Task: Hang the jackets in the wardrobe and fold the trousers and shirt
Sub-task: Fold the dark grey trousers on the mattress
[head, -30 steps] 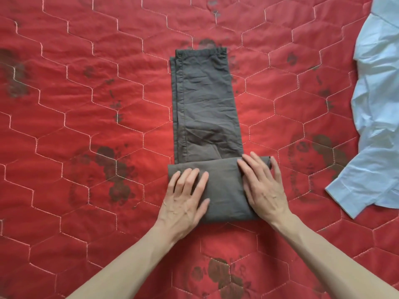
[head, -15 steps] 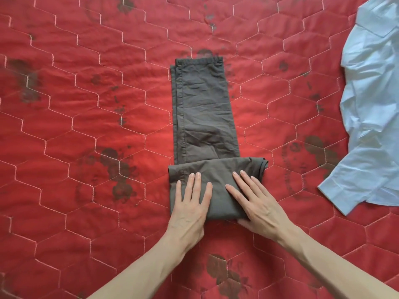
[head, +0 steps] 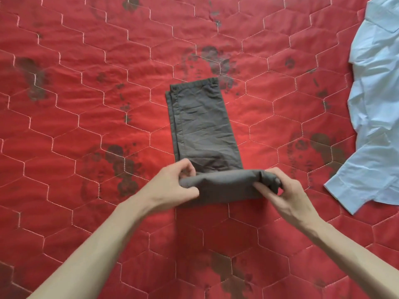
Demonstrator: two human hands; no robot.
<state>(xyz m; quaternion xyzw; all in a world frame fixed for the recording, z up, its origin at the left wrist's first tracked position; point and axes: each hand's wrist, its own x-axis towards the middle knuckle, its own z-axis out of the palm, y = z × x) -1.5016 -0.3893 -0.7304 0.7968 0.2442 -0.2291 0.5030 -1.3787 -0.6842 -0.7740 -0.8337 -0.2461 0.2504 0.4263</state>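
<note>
Underneath, red quilted bedspread (head: 86, 130), grey trousers (head: 203, 126), pale blue shirt (head: 375, 104) rightward

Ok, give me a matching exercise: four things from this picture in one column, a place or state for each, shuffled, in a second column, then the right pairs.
Things:
1. trousers
2. shirt
3. left hand
4. right hand

Places or states:
A. light blue, spread at the right edge
B. grips the left end of the folded part
C. dark grey, long strip in the middle of the red quilt
D. grips the bunched right end of the folded part

Pairs: 1-C, 2-A, 3-B, 4-D
</note>
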